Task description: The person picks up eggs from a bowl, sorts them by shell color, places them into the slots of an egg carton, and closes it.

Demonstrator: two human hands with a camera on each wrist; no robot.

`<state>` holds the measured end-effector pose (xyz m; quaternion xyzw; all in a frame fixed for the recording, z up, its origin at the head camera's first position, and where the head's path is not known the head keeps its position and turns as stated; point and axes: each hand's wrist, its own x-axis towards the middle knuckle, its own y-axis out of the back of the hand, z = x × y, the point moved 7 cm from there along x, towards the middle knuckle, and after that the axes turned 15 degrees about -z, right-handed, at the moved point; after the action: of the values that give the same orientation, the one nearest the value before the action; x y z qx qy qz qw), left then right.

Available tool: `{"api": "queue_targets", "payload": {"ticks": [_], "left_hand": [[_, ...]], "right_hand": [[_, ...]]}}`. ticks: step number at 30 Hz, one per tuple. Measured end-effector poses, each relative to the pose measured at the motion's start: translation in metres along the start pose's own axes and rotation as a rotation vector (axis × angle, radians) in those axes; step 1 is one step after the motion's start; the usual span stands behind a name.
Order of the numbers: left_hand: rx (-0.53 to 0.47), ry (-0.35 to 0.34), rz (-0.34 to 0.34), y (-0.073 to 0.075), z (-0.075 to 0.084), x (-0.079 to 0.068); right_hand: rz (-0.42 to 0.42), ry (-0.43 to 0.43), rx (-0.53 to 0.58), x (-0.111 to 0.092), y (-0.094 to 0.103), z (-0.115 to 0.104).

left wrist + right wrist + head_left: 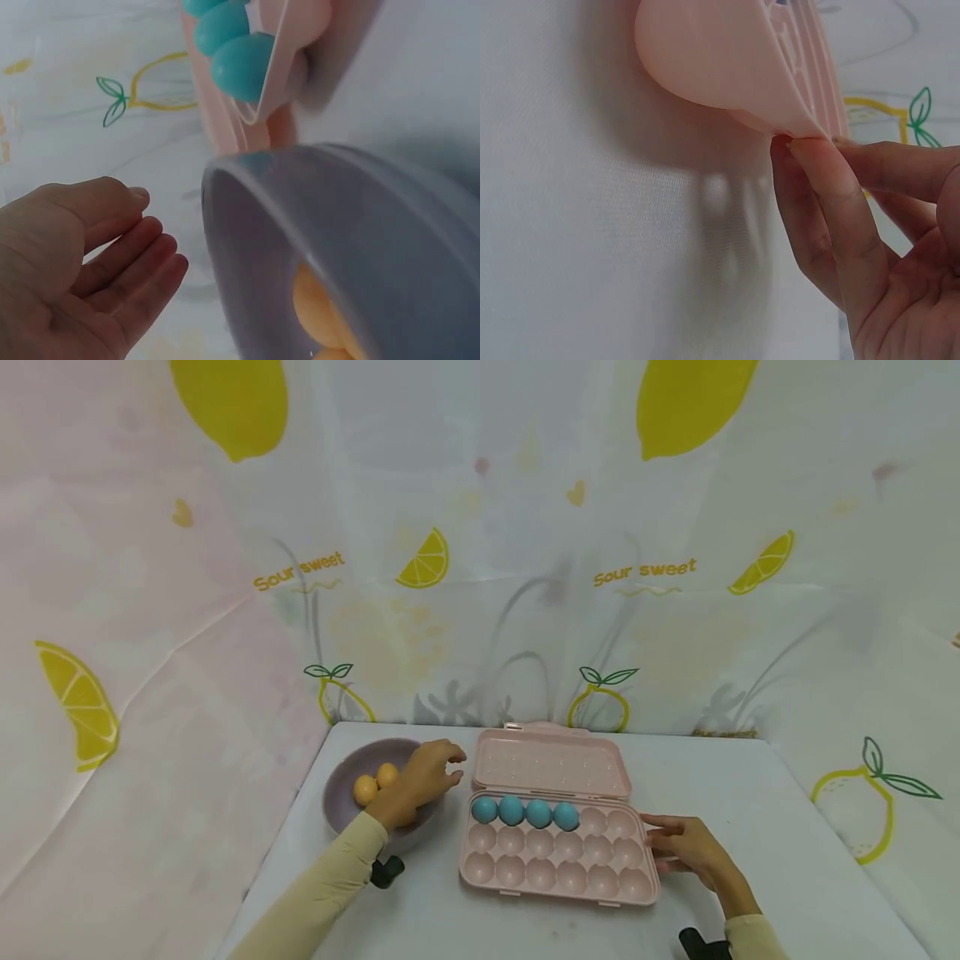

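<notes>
My left hand (429, 774) hovers over the right rim of a grey-purple bowl (341, 777), its fingers loosely bent and holding nothing. Two orange-yellow eggs (365, 790) show inside the bowl; my forearm covers part of it. To the right lies a pink egg carton (555, 893) with its lid (551, 764) folded back. Several blue eggs (512, 811) sit in the left part of its back row; the other cups hold none. At the carton's right edge, my right hand (693, 850) pinches the rim between thumb and fingers, as the right wrist view (877, 225) shows.
Everything stands on a white table (750, 793). A pale cloth (480, 610) printed with lemons hangs behind it and along both sides. A black wrist strap piece (387, 872) juts from under the left sleeve, close to the bowl.
</notes>
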<state>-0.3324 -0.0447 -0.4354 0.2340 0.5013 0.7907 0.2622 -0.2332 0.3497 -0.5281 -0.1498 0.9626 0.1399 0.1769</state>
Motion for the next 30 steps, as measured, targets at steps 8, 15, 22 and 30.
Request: {"api": "queue_targets", "payload": {"ticks": [8,15,22,30], "left_hand": [[-0.003,0.116,-0.053,0.014,-0.043,-0.024],[-0.025,0.224,-0.176,0.001,-0.072,-0.038],[-0.043,0.219,-0.214,-0.008,-0.081,-0.043],[-0.071,0.335,-0.284,-0.016,-0.085,-0.042]], "right_hand": [[0.037,-0.02,0.0,0.002,0.0,0.003],[0.026,-0.014,-0.011,0.001,0.002,0.001],[0.017,-0.01,-0.016,0.001,0.001,0.0],[0.006,-0.003,-0.006,0.0,0.0,0.0]]}}
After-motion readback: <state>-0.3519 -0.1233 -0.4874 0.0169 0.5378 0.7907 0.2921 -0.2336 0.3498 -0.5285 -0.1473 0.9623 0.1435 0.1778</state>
